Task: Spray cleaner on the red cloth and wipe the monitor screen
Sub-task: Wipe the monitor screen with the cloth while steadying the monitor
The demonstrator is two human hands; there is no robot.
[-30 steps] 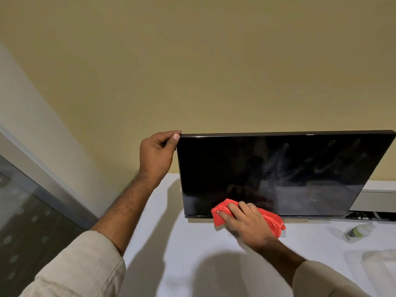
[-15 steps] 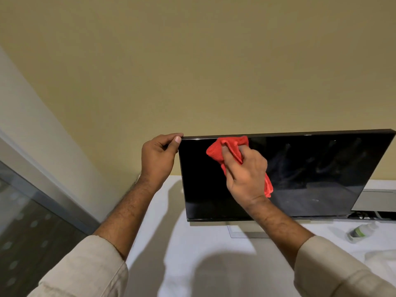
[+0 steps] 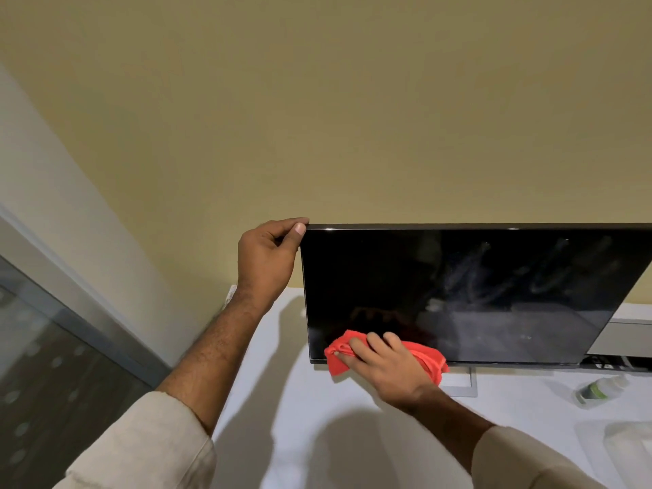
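Nearest the camera, two pale sleeves reach forward over the white surface [image 3: 282, 400]. The right hand [image 3: 391, 368] presses the red cloth [image 3: 340, 358] flat against the bottom left corner of the monitor screen [image 3: 458, 294], its fingers [image 3: 375, 342] laid straight and close together on top of the cloth, which hangs a little over the lower bezel. Half a second ago the same hand had the cloth up at the top edge of the screen, and a second ago it was low again, so the wiping runs in up-and-down strokes over the left part of the glass. That part now looks dark and even, while pale smears show across the right half, so I judge the wiping under way with the right side yet to be done.

The left hand [image 3: 268, 259] has stayed at the top left corner of the monitor, fingers curled behind and thumb on the front edge, clamped there to steady it.

Further along the surface, toward its right edge, a small green-and-white spray bottle [image 3: 596, 390] lies on its side, well apart from both hands; it looks finished with. A white object at the near right corner is too cut off to name. The monitor stands on a flat stand [image 3: 458, 388] near the back edge. Behind it rises a plain yellow wall [image 3: 317, 118]; to the left a glass panel [image 3: 53, 365] in a grey frame runs off at an angle.
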